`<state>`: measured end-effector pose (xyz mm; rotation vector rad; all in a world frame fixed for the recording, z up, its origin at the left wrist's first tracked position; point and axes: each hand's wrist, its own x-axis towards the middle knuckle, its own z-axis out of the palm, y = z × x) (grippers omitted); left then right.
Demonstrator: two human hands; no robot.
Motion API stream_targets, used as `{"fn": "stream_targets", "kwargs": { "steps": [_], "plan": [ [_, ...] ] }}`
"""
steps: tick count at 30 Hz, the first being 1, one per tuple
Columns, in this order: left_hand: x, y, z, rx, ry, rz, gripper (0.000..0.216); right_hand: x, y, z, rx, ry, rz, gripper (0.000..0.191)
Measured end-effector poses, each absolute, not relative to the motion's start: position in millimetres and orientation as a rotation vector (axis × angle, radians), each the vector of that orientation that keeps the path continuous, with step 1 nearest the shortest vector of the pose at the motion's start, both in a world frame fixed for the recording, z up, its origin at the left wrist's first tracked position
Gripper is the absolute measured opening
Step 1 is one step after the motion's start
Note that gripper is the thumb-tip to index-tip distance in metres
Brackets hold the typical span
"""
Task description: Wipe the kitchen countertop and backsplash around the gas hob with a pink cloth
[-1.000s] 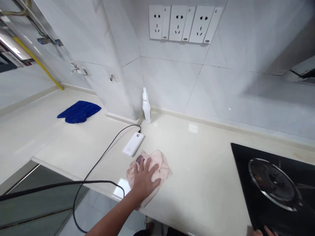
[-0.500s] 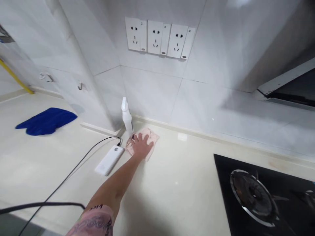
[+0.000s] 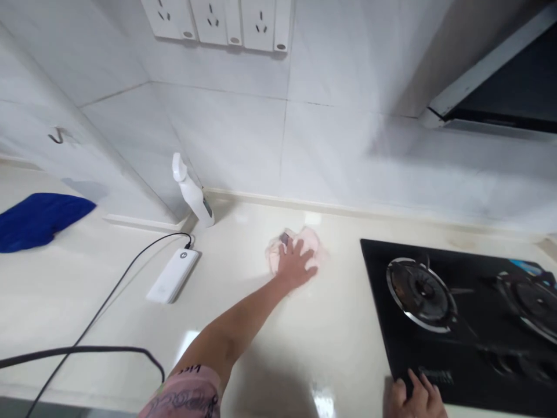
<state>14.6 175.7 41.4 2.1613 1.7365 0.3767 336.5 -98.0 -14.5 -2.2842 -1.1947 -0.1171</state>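
Note:
My left hand (image 3: pixel 296 266) lies palm down with spread fingers on a crumpled pale pink cloth (image 3: pixel 315 247), pressing it against the cream countertop (image 3: pixel 261 348). A small dark patch (image 3: pixel 285 238) shows at the cloth's far edge, too small to identify. My right hand (image 3: pixel 413 399) is at the bottom edge of the view, its fingers at the front edge of a black gas hob (image 3: pixel 461 342), holding nothing.
A white spray bottle (image 3: pixel 191 194) lies tilted against the wall. A white power bank (image 3: pixel 173 276) sits left of the cloth, its black cable (image 3: pixel 117 296) trailing off the counter. A blue mitt (image 3: pixel 39 222) lies far left. Wall sockets (image 3: pixel 217 20) are above.
My left hand and the cloth have slid right along the counter, away from the spray bottle and toward the hob. My right hand has come back into view. The bottle now leans further.

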Motion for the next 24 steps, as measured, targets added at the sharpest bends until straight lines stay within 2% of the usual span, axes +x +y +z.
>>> {"fn": "stream_targets", "kwargs": {
  "steps": [5, 9, 12, 17, 20, 24],
  "plan": [
    [56.8, 45.4, 34.2, 2.361, 1.257, 0.272, 0.069, 334.0, -94.4, -2.2, -2.326, -1.239, -0.079, 0.053],
    [28.1, -31.8, 29.6, 2.472, 1.02, 0.236, 0.067, 332.0, -90.0, 6.3, -2.307, -1.249, -0.13, 0.055],
    [-13.7, -63.1, 29.2, 2.499, 0.986, 0.223, 0.066, 301.4, -88.3, 19.1, -2.101, -1.47, -0.139, 0.054],
    [-83.0, -86.6, 36.6, 2.553, 1.121, 0.229, 0.075, 192.5, -93.5, 34.6, -1.413, -2.104, 0.412, 0.045],
    [-122.0, -98.6, 44.2, 2.557, 1.235, 0.206, 0.085, 132.6, -92.3, 37.7, -1.285, -2.442, 0.617, 0.064],
    [-172.8, -127.6, 52.6, 2.469, 1.511, 0.223, 0.076, 72.0, -73.3, 46.1, -1.364, -2.702, 0.771, 0.105]
  ]
}}
